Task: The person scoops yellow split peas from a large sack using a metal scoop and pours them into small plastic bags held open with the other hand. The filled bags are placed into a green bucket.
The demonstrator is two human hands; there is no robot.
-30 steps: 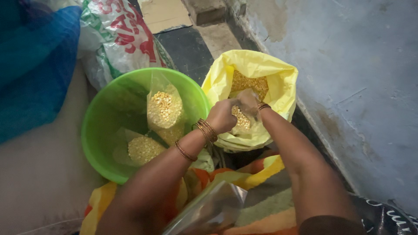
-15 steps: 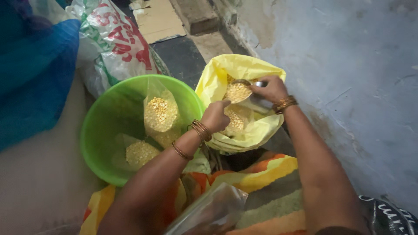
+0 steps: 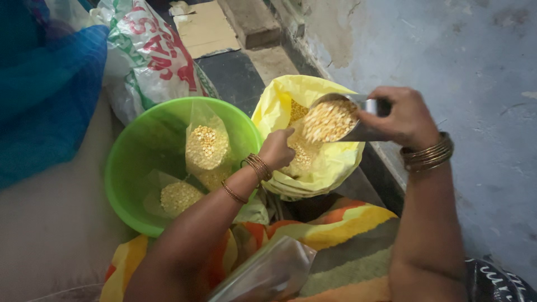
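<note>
open yellow plastic bag (image 3: 324, 162) of yellow split pulses, centre. two clear filled pouches (image 3: 206, 146) (image 3: 178, 196) inside the green basin (image 3: 131, 168), left of the bag. white woven sack (image 3: 148, 56) with red and green print, upper left. empty clear pouch (image 3: 268, 274), bottom centre.

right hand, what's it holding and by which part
The right hand holds a metal scoop full of yellow split lentils, gripped at its rear end.

Your left hand (image 3: 277, 150) wears a stack of thin golden bangles just behind the fingers, at the wrist, with one single bangle farther up the forearm. Your right hand (image 3: 404, 117) carries a similar stack of bronze-gold bangles at its wrist, and both forearms are bare of sleeves.
</note>
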